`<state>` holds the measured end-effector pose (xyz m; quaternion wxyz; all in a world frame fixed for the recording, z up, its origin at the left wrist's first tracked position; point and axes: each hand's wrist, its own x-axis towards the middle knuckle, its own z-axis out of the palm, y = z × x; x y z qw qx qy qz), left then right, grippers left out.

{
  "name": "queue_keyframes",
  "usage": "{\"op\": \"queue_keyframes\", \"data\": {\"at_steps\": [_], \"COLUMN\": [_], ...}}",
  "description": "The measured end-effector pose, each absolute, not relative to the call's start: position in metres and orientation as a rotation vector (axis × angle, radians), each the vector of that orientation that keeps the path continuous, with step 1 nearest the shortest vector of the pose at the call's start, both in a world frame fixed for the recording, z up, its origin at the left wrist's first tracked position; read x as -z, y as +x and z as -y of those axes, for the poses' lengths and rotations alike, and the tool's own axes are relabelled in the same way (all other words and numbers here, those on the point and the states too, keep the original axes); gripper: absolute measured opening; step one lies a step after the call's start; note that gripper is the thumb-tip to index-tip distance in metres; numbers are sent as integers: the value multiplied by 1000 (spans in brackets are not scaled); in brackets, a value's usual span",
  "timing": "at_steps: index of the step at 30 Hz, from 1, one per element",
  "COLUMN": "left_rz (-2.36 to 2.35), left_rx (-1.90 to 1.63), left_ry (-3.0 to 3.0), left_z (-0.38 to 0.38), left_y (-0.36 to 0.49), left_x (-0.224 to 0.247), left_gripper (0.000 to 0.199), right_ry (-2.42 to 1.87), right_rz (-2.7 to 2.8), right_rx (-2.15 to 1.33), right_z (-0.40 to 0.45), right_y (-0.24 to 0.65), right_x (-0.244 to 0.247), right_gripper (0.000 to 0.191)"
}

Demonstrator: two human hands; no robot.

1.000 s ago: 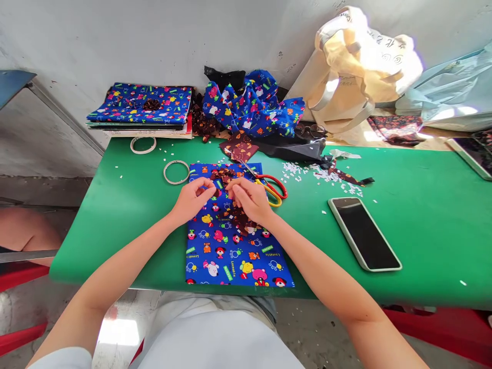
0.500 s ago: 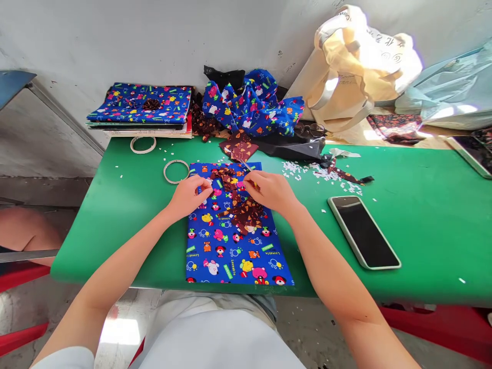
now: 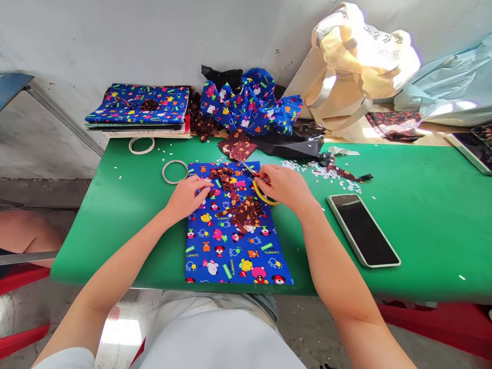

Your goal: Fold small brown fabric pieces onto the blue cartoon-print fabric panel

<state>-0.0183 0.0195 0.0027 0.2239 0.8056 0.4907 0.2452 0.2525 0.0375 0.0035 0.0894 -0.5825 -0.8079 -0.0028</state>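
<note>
A blue cartoon-print cloth (image 3: 215, 259) lies flat before me, with a heap of brown patterned fabric scraps (image 3: 246, 212) and smaller pieces on it. My left hand (image 3: 189, 196) rests at the cloth's left edge, thumb and forefinger a little apart, with no object visible in it. My right hand (image 3: 284, 187) is at the cloth's upper right, its fingers closed at the handles of a pair of scissors (image 3: 265, 197). One yellow handle loop shows below the fingers. The blades point up and left, toward a folded brown cloth piece (image 3: 237, 145). My right fingertips are partly hidden.
Two tape rolls (image 3: 175, 172) lie left of the cloth. A phone (image 3: 364, 230) is at right, below white paper bits (image 3: 325, 171). Behind are stacked books under blue cloth (image 3: 138, 102), a crumpled blue cloth (image 3: 249, 105), glasses (image 3: 313, 128) and a cream tote bag (image 3: 346, 66).
My right hand has moved right and taken hold at the scissors' handles, so the yellow loop now shows. My left fingers have loosened from a pinch and straightened.
</note>
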Motion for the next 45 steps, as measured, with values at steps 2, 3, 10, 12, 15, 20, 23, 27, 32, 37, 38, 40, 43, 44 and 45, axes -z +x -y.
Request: {"op": "queue_keyframes", "data": {"at_steps": [2, 3, 10, 12, 15, 20, 23, 27, 32, 37, 38, 40, 43, 44, 45], "left_rz": [-1371, -1386, -1842, -1929, -1981, -1973, -2048, -1902, -1450, -1241, -1229, -1212, -1185, -1178, -1170], "left_rx": [-705, -709, -445, -194, 78, 91, -137, -714, -1189, -1237, -1237, -1236, -1248, -1252, -1254], "left_ry": [2205, 2204, 2451, 2531, 2547, 2544, 2414, 2141, 1871, 1789, 1783, 1770, 1749, 1744, 1740], "left_z": [-20, -21, -31, -33, -34, -34, -35, -35, -27, -22, -22, -22, -22, -22, -22], "left_y": [-20, -21, -43, -49, -54, -54, -52, -46, -34, -28, -27, -28, -28, -28, -28], "left_x": [-5, -7, -18, -17, -15, -15, -17, -20, -20, -16, -15, -15, -16, -16, -17], "left_gripper": [25, 25, 27, 26, 23, 21, 20, 10, 16, 26, 28, 31, 34, 33, 33], "right_ry": [-1785, -1796, -1790, -1814, -1882, -1911, -1834, -1714, -1463, -1183, -1149, -1117, -1114, -1115, -1119], "right_rz": [2421, 2432, 2480, 2476, 2412, 2247, 2144, 1980, 1912, 1959, 1974, 1994, 1993, 1991, 1992], "right_rx": [-54, -89, -194, -258, -393, -356, -193, -18, 142, 322, 344, 363, 347, 339, 330], "right_z": [-38, -38, -39, -39, -37, -34, -37, -40, -33, -25, -25, -27, -30, -30, -31], "right_y": [259, 261, 267, 266, 263, 255, 254, 251, 234, 224, 224, 225, 226, 226, 225], "right_x": [-4, -4, -3, -3, -4, 0, 9, 19, 21, 18, 18, 19, 20, 20, 20], "right_gripper": [20, 22, 12, 10, 16, 25, 23, 19, 17, 22, 24, 27, 32, 34, 35]}}
